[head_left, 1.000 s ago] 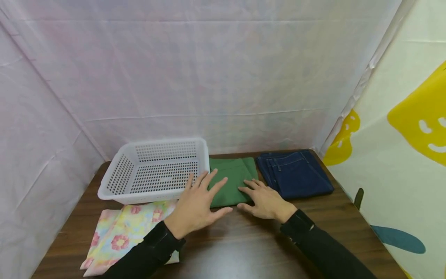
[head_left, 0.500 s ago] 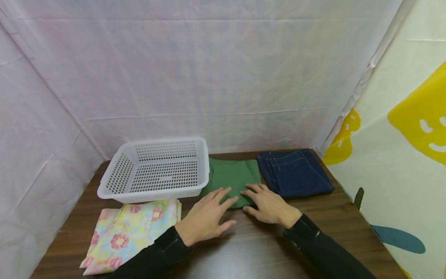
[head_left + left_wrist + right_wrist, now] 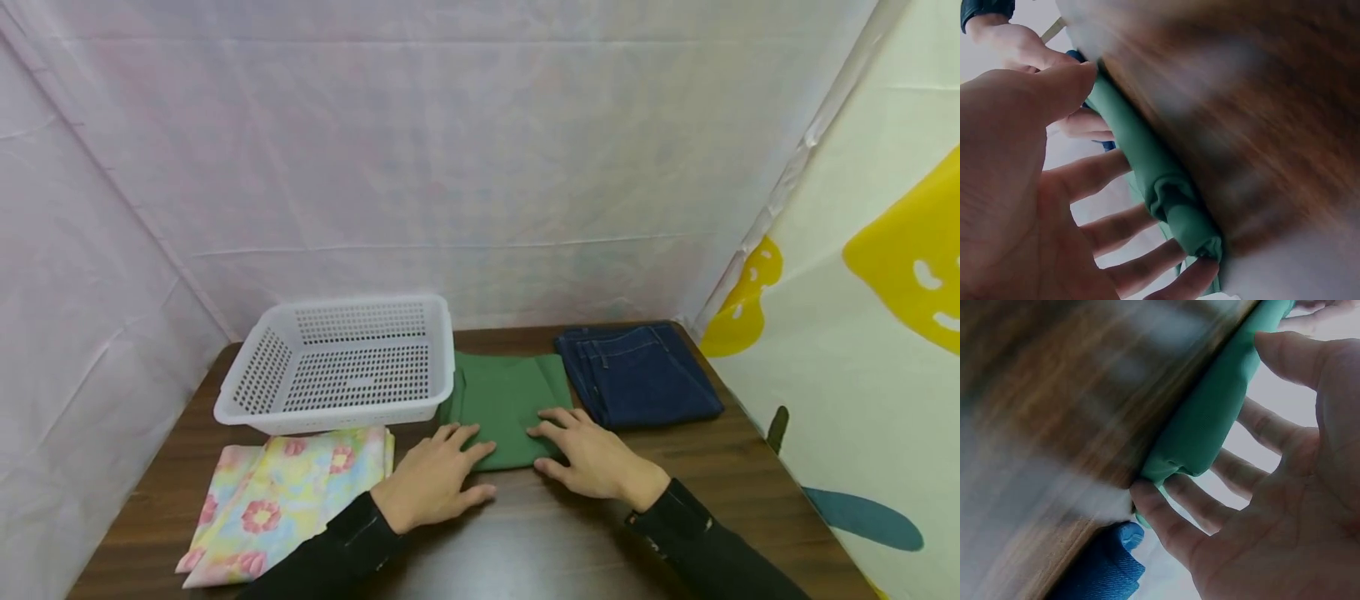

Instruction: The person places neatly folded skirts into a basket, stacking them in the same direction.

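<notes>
A folded green cloth point(image 3: 510, 400) lies flat on the table between a white basket and folded jeans. My left hand point(image 3: 435, 479) rests with spread fingers on its near left corner. On its near right part my right hand point(image 3: 596, 454) touches the top, fingers also spread. The left wrist view has the left fingers point(image 3: 1141, 262) lying along the rolled front edge of the green cloth. In the right wrist view the right fingers point(image 3: 1197, 506) reach over that edge, the thumb close beside it.
The white perforated basket point(image 3: 442, 408) stands at the back left. Folded blue jeans point(image 3: 645, 375) lie at the back right, near the table edge. A folded floral cloth point(image 3: 292, 500) is at the front left, beside my left forearm. White fabric walls surround the wooden table point(image 3: 495, 550).
Both hands have moved toward me, and the green cloth has slid the same way, away from the back edge. My left hand has come down onto the cloth's near corner.
</notes>
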The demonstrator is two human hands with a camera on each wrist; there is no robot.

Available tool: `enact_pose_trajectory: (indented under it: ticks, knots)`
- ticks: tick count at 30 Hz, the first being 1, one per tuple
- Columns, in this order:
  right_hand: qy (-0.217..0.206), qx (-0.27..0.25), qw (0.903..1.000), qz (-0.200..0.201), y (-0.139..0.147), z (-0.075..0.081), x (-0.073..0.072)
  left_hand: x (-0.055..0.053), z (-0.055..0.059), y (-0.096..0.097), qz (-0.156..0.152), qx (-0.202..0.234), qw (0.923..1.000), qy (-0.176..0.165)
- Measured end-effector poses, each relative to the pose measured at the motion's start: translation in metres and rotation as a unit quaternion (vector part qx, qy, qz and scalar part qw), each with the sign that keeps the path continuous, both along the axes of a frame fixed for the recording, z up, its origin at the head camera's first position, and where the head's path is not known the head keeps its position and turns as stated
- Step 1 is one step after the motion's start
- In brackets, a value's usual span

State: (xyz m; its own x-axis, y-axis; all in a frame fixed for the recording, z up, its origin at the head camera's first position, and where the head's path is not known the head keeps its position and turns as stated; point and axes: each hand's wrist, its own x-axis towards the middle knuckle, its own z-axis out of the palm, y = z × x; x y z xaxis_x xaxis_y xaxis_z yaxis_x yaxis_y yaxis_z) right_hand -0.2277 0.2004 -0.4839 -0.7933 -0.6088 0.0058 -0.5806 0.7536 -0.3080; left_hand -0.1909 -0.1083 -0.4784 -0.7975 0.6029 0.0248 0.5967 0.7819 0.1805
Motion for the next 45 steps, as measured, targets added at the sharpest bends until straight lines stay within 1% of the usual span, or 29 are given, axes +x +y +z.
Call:
enact_pose_trajectory:
  ticks: [3,5,13,16,19,22,28,31,35,39,42,45]
  knots:
    - [0.006,-0.006,1.0000,0.000,0.001,0.001,0.004,0.003,0.001,-0.001,-0.010,0.004,0.9998,0.019]
    - [0.010,-0.010,0.9999,0.000,0.001,0.001,0.007,0.006,0.001,-0.002,-0.017,0.009,0.9995,0.026]
    - [0.012,-0.027,0.9995,0.009,0.001,0.003,0.019,0.021,0.001,-0.010,-0.038,0.022,0.9986,0.031]
    - [0.020,-0.030,0.9993,0.011,0.002,0.003,0.021,0.025,0.001,-0.012,-0.044,0.035,0.9979,0.032]
    - [0.028,-0.031,0.9989,0.018,0.003,0.001,0.024,0.029,0.001,-0.015,-0.049,0.042,0.9974,0.032]
    - [0.027,-0.031,0.9988,0.025,0.004,0.001,0.025,0.033,0.002,-0.018,-0.054,0.046,0.9971,0.029]
    - [0.007,-0.036,0.9986,0.038,0.006,0.001,0.031,0.040,0.005,-0.023,-0.070,0.057,0.9959,0.001]
    - [0.001,-0.042,0.9982,0.042,0.006,0.002,0.034,0.044,0.004,-0.024,-0.067,0.064,0.9956,-0.017]
    - [-0.002,-0.049,0.9977,0.047,0.006,0.002,0.037,0.048,0.002,-0.023,-0.051,0.072,0.9953,-0.041]
    - [0.005,-0.054,0.9974,0.048,0.006,0.001,0.039,0.050,0.001,-0.022,-0.033,0.080,0.9951,-0.049]
    - [0.010,-0.053,0.9979,0.037,0.006,0.001,0.040,0.050,0.001,-0.022,-0.015,0.090,0.9944,-0.053]
    - [0.004,-0.064,0.9978,0.017,0.005,0.001,0.041,0.050,0.001,-0.023,0.006,0.098,0.9938,-0.052]
